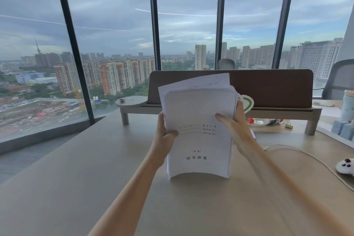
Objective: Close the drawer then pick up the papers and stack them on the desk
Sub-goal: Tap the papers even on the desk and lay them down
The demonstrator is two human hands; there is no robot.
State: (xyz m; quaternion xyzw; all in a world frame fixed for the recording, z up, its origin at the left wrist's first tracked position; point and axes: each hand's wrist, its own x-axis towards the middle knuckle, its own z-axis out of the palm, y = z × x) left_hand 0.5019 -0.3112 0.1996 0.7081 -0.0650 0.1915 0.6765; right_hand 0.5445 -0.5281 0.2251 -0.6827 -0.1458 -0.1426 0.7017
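A thick bundle of white papers (197, 113) stands upright on its lower edge on the light wooden desk (95, 159), printed text upside down to me. My left hand (164, 130) grips the bundle's left edge, thumb on the front sheet. My right hand (232, 120) clasps the right edge, thumb across the front. The upper sheets are uneven, one sticking out at the top. No drawer shows in this view.
A raised shelf with a brown divider panel (268, 86) runs behind the papers. A white cable (298, 152) and a small white panda toy (345, 166) lie at the right. Bottles and a binder clip sit under the shelf. Tall windows stand beyond.
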